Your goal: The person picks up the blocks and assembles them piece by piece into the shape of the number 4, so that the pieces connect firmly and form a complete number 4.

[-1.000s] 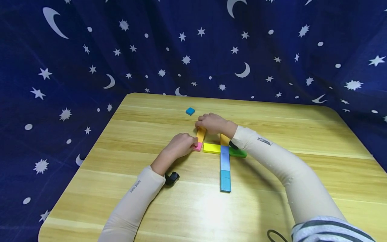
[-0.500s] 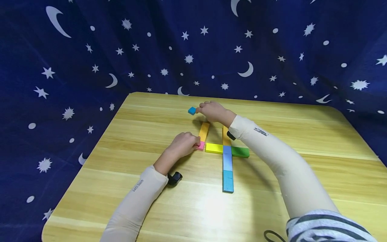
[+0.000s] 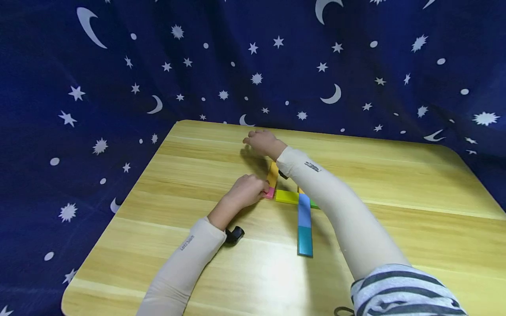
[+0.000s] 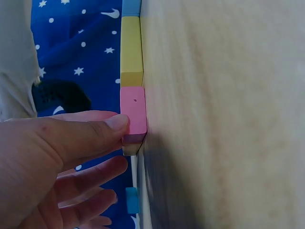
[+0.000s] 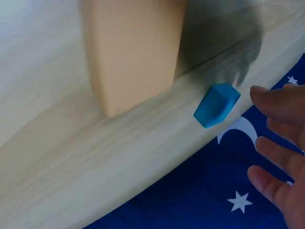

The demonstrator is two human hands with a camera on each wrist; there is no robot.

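My left hand (image 3: 247, 192) holds a small pink block (image 4: 133, 112) with the thumb on its face; the index finger is partly hidden. An orange block (image 3: 272, 174) lies against the pink one's far end. Farther back, my right hand (image 3: 264, 142) hovers over the table with fingers apart and nothing between them. A small blue block (image 5: 217, 106) lies close to its fingertips in the right wrist view, apart from them; in the head view the hand hides it.
A yellow block (image 3: 287, 196), a periwinkle block (image 3: 304, 210) and a teal block (image 3: 305, 241) lie joined on the wooden table (image 3: 197, 263). A green block (image 3: 314, 205) is mostly behind the right sleeve. A starry blue cloth (image 3: 221, 57) hangs beyond the table's back edge.
My right hand has let go of the orange block and moved back and left, to the blue block. My left hand has stayed at the pink block. The head view has shifted slightly.
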